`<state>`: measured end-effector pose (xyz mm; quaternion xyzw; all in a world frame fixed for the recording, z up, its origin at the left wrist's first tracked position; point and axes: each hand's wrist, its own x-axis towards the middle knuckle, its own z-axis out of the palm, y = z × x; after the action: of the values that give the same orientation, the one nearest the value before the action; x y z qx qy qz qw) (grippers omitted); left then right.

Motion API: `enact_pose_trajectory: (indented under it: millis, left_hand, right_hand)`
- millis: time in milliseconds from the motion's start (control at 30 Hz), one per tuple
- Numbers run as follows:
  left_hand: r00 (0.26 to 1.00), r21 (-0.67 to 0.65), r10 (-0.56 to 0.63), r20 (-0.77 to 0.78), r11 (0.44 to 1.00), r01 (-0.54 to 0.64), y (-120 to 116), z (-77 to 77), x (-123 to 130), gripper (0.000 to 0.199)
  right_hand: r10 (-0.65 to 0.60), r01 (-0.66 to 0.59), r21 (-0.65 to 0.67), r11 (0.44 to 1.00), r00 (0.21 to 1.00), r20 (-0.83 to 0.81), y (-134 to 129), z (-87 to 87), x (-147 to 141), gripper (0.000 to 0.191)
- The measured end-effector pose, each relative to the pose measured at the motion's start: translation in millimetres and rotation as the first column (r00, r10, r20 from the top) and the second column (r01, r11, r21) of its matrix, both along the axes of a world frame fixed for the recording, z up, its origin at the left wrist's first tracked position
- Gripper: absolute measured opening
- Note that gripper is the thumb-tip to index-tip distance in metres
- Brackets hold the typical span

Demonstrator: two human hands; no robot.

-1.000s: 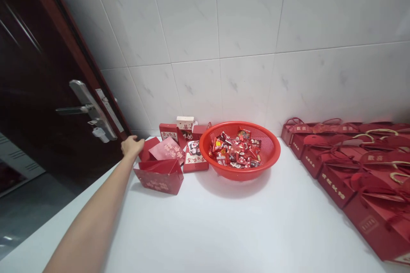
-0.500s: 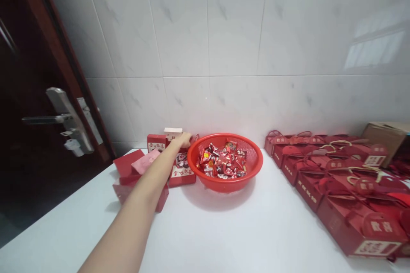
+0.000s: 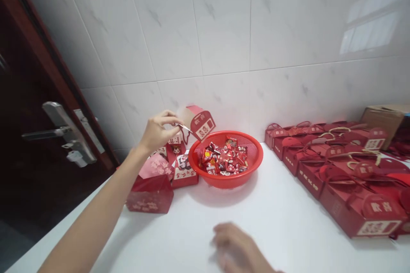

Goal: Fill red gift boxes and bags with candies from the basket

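Holding a tilted red carton (image 3: 205, 126) at the far left rim of the red basket (image 3: 226, 182).
Left hand (image 3: 164, 131): thumb and finger clamped on the carton's edge; carton flap lettered 歡喜. Right hand (image 3: 235, 245): over the near tabletop (image 3: 275, 213), blurred, grip cannot be told. Boxes (image 3: 342, 211) at right: end tabs also read 歡喜; near box bears a pale printed label (image 3: 379, 227).

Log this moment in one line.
left hand: holds tilted red box | right hand: blurred, over white table | red basket: contains wrapped candies
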<state>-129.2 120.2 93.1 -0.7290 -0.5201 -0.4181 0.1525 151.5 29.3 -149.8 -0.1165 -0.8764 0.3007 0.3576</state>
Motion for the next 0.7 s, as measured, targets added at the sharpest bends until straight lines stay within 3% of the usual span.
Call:
enact_pose_trajectory:
  millis: [33,67,133,233,333,433,567,700]
  left_hand:
    - [0.996,-0.011,-0.088,-0.017,0.996,0.088,-15,-1.2,11,0.017]
    - [0.984,-0.040,-0.173,-0.040,0.984,0.171,-29,-4.1,23,0.017]
    - [0.935,-0.135,-0.339,-0.103,0.936,0.325,-56,-13.8,48,0.018]
    - [0.844,-0.270,-0.510,-0.165,0.847,0.459,-86,-34.3,81,0.024]
    - [0.775,-0.303,-0.600,-0.199,0.790,0.533,-102,-55.9,104,0.028]
    - [0.748,-0.307,-0.631,-0.208,0.768,0.562,-106,-75.0,115,0.029]
    - [0.739,-0.301,-0.614,-0.276,0.786,0.540,-101,-97.7,122,0.029]
    - [0.756,-0.297,-0.583,-0.297,0.809,0.507,-100,-111.2,125,0.030]
  right_hand:
    - [-0.150,0.125,-0.207,0.970,0.982,-0.112,10,5.0,3,0.036]
    - [-0.265,0.175,-0.395,0.902,0.946,-0.188,20,12.2,8,0.036]
    - [-0.434,0.228,-0.566,0.792,0.862,-0.261,36,31.3,22,0.032]
    - [-0.586,0.337,-0.571,0.749,0.738,-0.335,51,60.9,49,0.028]
    - [-0.638,0.388,-0.564,0.729,0.685,-0.352,54,77.5,67,0.023]
    - [-0.589,0.362,-0.550,0.752,0.744,-0.315,51,81.0,74,0.025]
    - [-0.478,0.339,-0.489,0.803,0.857,-0.191,44,81.8,77,0.031]
    - [-0.409,0.353,-0.420,0.836,0.912,-0.046,38,85.0,79,0.053]
